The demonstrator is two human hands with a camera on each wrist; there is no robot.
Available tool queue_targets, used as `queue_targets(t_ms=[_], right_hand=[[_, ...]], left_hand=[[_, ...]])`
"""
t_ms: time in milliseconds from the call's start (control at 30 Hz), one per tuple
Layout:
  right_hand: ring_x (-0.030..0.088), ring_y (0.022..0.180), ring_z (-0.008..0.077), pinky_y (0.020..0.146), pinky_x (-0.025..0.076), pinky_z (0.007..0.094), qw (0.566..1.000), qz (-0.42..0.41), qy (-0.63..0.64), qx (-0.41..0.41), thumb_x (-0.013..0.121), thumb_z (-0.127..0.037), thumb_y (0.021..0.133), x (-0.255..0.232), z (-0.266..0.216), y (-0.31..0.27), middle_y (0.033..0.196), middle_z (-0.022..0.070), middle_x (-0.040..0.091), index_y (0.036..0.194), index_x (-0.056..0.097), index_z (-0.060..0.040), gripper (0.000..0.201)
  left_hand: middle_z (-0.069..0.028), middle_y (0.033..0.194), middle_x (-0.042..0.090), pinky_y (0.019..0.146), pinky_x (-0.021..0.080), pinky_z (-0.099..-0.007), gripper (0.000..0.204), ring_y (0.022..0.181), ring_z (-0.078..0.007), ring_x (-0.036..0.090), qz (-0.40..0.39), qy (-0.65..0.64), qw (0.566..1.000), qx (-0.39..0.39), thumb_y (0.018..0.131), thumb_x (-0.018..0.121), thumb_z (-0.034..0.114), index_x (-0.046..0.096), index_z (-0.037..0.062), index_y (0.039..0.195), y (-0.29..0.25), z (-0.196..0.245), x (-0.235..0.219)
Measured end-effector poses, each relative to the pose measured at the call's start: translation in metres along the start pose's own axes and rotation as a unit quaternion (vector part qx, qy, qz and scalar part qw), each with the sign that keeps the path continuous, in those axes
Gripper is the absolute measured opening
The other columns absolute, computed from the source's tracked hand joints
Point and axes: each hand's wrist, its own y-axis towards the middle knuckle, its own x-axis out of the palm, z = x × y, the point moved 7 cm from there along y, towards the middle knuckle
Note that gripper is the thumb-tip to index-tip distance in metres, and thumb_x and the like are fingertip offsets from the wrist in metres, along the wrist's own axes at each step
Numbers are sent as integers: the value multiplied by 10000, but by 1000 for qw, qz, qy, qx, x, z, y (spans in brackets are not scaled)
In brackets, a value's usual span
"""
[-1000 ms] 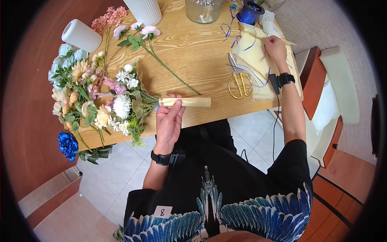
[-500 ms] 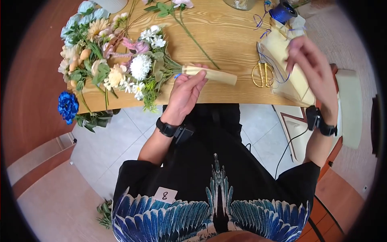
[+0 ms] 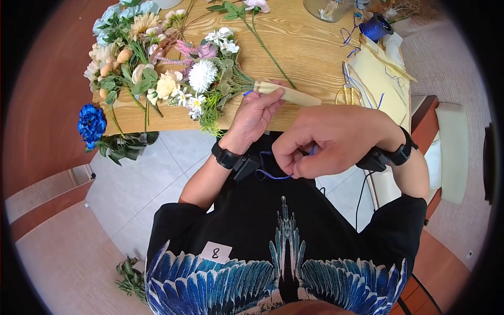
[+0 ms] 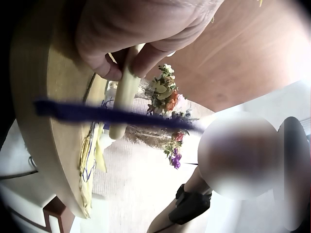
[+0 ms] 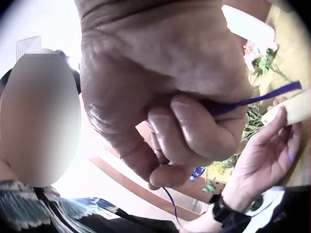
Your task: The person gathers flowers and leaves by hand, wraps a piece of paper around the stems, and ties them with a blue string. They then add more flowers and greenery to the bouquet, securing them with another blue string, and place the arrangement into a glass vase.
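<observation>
My left hand (image 3: 254,116) grips the cream paper wrap (image 3: 302,97) rolled around the stems of a mixed bouquet, with its thumb on top. A white pompom flower (image 3: 202,76), small daisies and green leaves spread to the left of that wrap. Close in front of the body, my right hand (image 3: 336,137) pinches a thin blue ribbon (image 3: 276,177), which loops down beside the left wrist. In the right wrist view the ribbon (image 5: 274,95) comes out of both sides of the curled fingers. The left wrist view has the ribbon (image 4: 112,115) crossing in front of the wrap (image 4: 127,90).
Gold-handled scissors (image 3: 347,95) lie beside yellow wrapping paper (image 3: 375,68) on the table's right. Behind are a blue ribbon spool (image 3: 374,28) and a glass vase (image 3: 328,10). A long pink-flowered stem (image 3: 268,47) lies mid-table. Loose flowers fill the left, with a blue bloom (image 3: 92,125) at the edge.
My right hand has come from the paper at the right to the front of the body, bringing the blue ribbon. The left hand keeps its grip on the wrap; the head view has shifted.
</observation>
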Motion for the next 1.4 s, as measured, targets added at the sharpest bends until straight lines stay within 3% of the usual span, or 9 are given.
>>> queue_targets(t_ms=[100,200,267,333,433,533,733,1267,1400], right_hand=[[559,564,197,526,405,340,985,88,-147,-33,588,-118,820,-21,3,6,637,64,592,817,615,-57,66],[551,570,202,543,420,339,913,201,-306,180,604,-105,798,-73,56,-2,646,76,590,821,623,-41,71],[546,572,204,546,421,342,869,230,-372,231,613,-103,791,-88,84,-11,649,82,588,824,628,-31,80],[548,576,221,538,415,353,908,312,-249,126,618,-100,794,-91,96,-15,676,96,608,857,651,-23,105],[524,576,173,523,395,329,896,350,-259,92,632,-119,833,-84,99,-20,697,86,618,895,664,-12,127],[643,682,273,635,488,362,902,365,-202,111,637,-167,840,-85,103,-24,755,124,671,862,664,-20,151],[648,681,241,636,492,332,908,394,-126,72,655,-199,873,-78,104,-18,763,109,683,912,668,-14,190],[659,669,305,591,495,365,867,437,-227,78,662,-180,875,-66,92,-23,755,122,687,903,674,-45,139],[654,657,293,581,489,365,854,460,-244,9,654,-165,875,-75,90,-26,768,120,687,956,699,-59,141]], left_hand=[[-62,1091,665,876,527,-244,197,982,-114,639,-40,6,999,0,936,628,51,608,42,1131,-11,8,12],[-64,1091,666,875,529,-238,193,989,-116,640,-9,18,1000,0,940,620,48,604,45,1132,-8,6,8],[-64,1099,663,877,529,-238,199,997,-118,640,-14,15,1000,-1,941,618,48,599,43,1138,-6,6,5],[-65,1107,661,879,530,-237,205,1005,-120,640,-15,13,1000,-6,942,617,48,594,41,1145,-6,5,3],[-66,1129,652,885,530,-244,223,1015,-127,639,0,0,1000,-1,942,615,48,585,36,1163,-5,5,2],[-64,1141,645,892,529,-250,223,1017,-129,637,-23,3,1000,-3,942,614,45,586,39,1163,-5,5,8],[-76,1145,651,940,534,-280,198,1053,-152,643,-13,7,1000,11,961,573,37,592,20,1158,-7,8,10],[-56,1114,668,883,558,-252,193,1000,-120,659,-1,1,1000,17,964,583,56,615,22,1151,-5,4,6],[-56,1064,687,869,560,-258,169,968,-123,670,2,-6,1000,17,955,592,46,637,16,1115,-4,5,7]])
